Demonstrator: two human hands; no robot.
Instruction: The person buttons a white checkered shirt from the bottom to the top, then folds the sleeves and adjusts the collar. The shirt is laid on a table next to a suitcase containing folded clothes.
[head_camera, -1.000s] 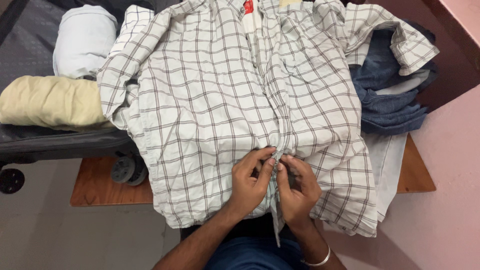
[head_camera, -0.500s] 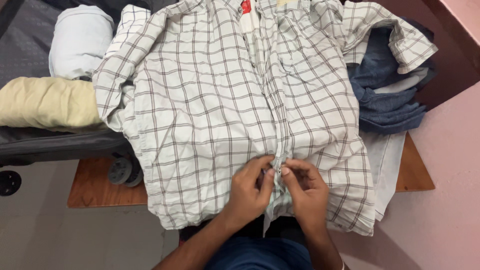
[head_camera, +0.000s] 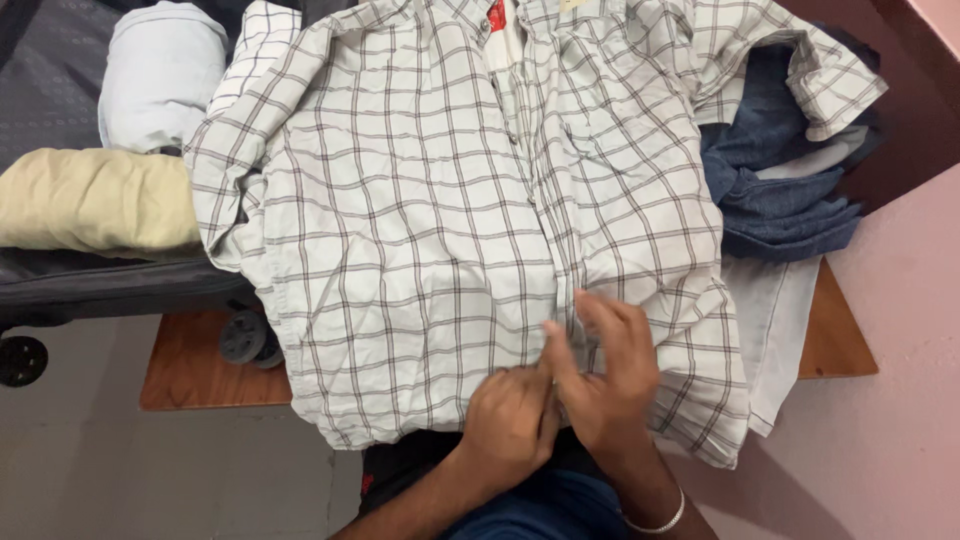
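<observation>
Wooden platform (head_camera: 200, 375) by pink wall (head_camera: 900, 400) carries a white checked shirt (head_camera: 420, 230), spread front-up across its middle w/ hem over the near edge. Left hand (head_camera: 510, 425) & right hand (head_camera: 605, 375) touch at the hem's button strip; left curled closed on fabric, right fingers loosely spread, flat on cloth. Blue clothes (head_camera: 780, 200) at right edge, beige roll (head_camera: 95, 200) & pale roll (head_camera: 160, 75) on dark suitcase (head_camera: 110, 285) at left.

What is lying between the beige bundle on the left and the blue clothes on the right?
In the head view, the checked shirt lies spread between the beige bundle and the blue clothes, covering the whole stretch.
</observation>
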